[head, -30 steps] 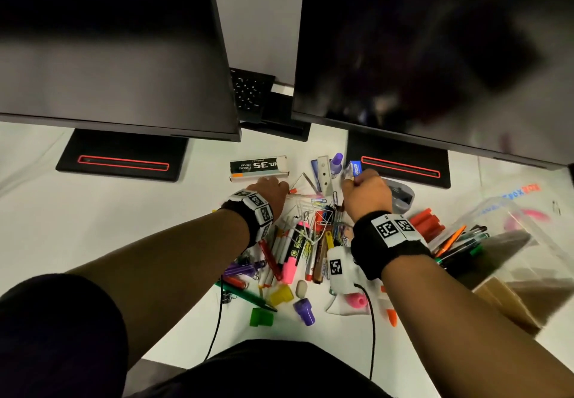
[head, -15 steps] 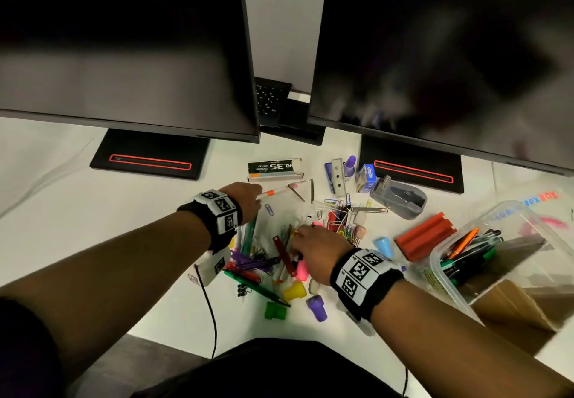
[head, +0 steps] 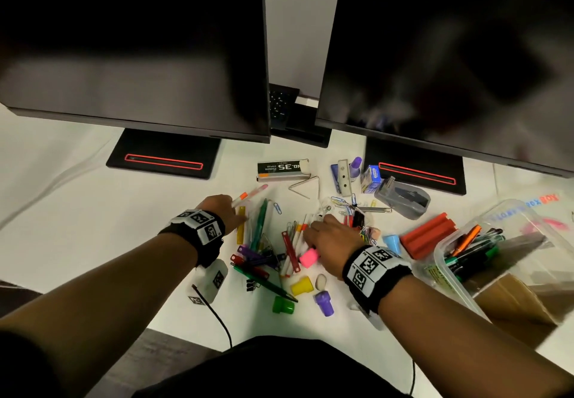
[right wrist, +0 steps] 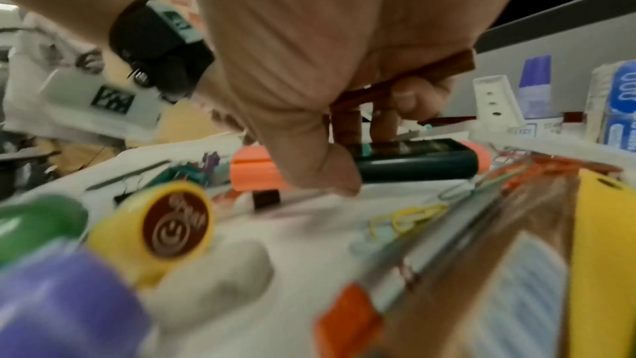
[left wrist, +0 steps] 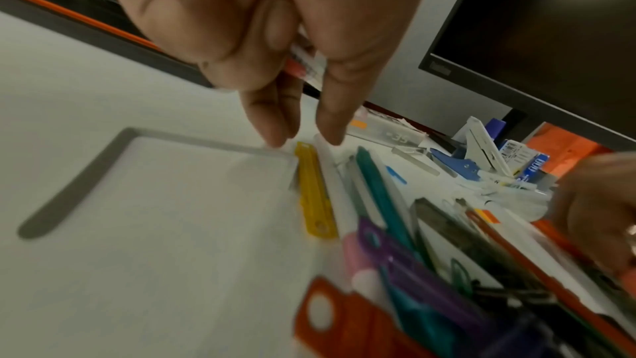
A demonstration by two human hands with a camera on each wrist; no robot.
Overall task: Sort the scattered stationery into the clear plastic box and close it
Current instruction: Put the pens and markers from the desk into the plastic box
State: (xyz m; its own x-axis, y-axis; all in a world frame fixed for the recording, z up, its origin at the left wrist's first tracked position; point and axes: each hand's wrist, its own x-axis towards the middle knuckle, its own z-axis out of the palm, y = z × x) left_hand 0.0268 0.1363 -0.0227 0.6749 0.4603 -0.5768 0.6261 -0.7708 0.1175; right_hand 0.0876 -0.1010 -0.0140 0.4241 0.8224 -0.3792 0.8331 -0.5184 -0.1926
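On the white desk (head: pixel 77 211), far left, below a dark monitor: left hand (head: pixel 222 211) hovering over the pile's left edge, thumb and curled fingers clamped on a slim white pen with an orange band (head: pixel 248 195), two other fingers pointing straight down, tips just above a flat yellow plastic strip (left wrist: pixel 315 195) and a white pen beside it. Next along, a teal pen (head: pixel 260 225) lying parallel, then purple and red clips heaped nearer the body. Behind these, a long staple box marked NO.35 (head: pixel 282 167). At the middle of the scatter, right hand (head: pixel 329 242) pressed down into the pens, thumb and fingers closing round a black marker with orange ends (right wrist: pixel 413 162), brown strips caught under the curled fingers. Just nearer the body, a yellow round stamp (head: pixel 301 285), a green cap (head: pixel 283 305) and a purple cap (head: pixel 324 303). Further right, a grey stapler (head: pixel 403 197), then a red ridged block (head: pixel 428 237). At far right, the clear plastic box (head: pixel 447 273), lid off, tilted, already holding several pens.
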